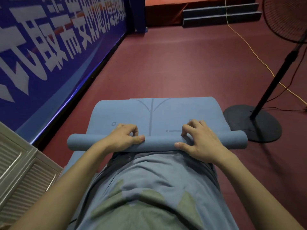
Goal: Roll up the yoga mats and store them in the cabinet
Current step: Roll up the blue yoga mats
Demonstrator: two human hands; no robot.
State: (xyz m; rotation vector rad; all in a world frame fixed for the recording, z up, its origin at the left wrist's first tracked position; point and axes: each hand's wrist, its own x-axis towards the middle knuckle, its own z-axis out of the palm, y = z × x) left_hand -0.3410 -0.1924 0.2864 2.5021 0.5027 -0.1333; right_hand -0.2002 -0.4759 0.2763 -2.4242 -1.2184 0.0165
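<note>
The near part of the mat (pixel 166 113) is hidden under the person's shirt (pixel 149 180) and forearms, so how much lies behind the roll (pixel 159 143) cannot be told; only a blue strip shows at the left of the body. The cabinet (pixel 20 171) at lower left is cut off by the frame edge, showing just slatted pale panels. The fan (pixel 285 17) at upper right is cropped too; its pole slants down to a round dark base (pixel 252 123) that touches the mat's right edge near the roll's right end. The banner (pixel 49 47) text on the left is only partly in view.

The mat lies on the red floor (pixel 182 63), its long axis running away from the person, its far end flat with printed lines on top. The rolled part lies across it, left to right, just in front of the person's waist.

The left hand (pixel 126 136) rests on the roll left of centre, fingers (pixel 132 130) curled over its far side and thumb laid along the top. The right hand (pixel 199 141) grips it right of centre the same way, fingertips pressing at the roll's far edge, thumb pointing inward.

A yellow cord (pixel 249 47) runs across the floor toward steps (pixel 221 15) at the back.
</note>
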